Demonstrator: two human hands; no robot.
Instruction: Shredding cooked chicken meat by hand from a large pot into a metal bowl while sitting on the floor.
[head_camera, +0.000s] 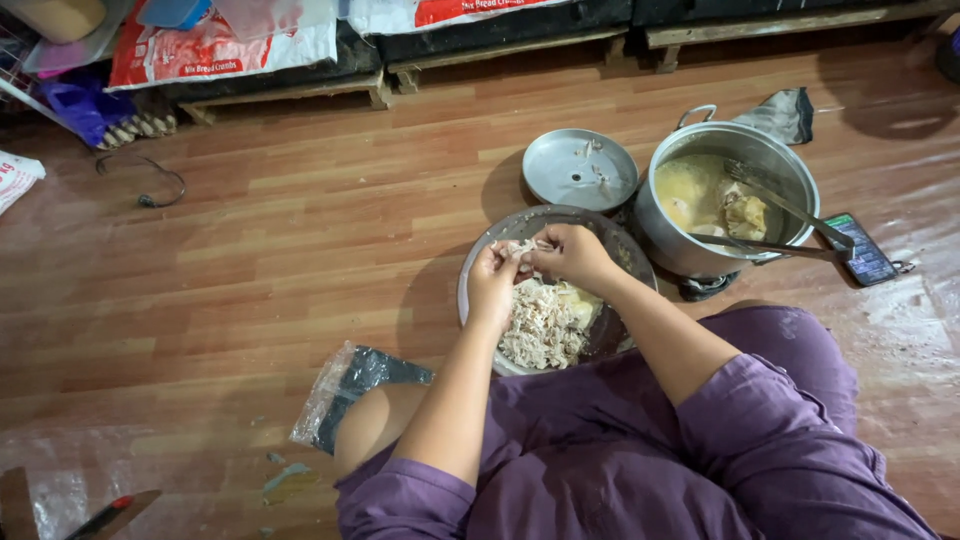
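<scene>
A: Nearest to us we see purple-clad knees, and beside the left knee a clear plastic bag (345, 395) lying flat on the wooden floor (250, 280)

B: Just past the knees we find the round metal bowl (480, 262) on the floor, holding a heap of shredded chicken (545, 322)

A: Both hands work over it. We see the left hand (492, 285) with its fingers closed on a piece of meat (522, 248) above the far side of the bowl, and the right hand (570, 255) pinched shut on that same piece from the other side, so the two hands touch at the strip

B: Agreed, we see the piece stretched between them, above the heap rather than lying in it

A: Beyond the bowl, touching its far rim or nearly so, we see a metal lid (580, 170) lying upside down on the floor

B: Right of the lid we have the steel pot (700, 255) with yellowish broth and more chicken pieces, and tongs (790, 215) lying across its rim. Just right of the pot a phone (862, 252) lies flat

A: Farthest off, along the wall, we see sacks (220, 45) resting on wooden pallets
</scene>
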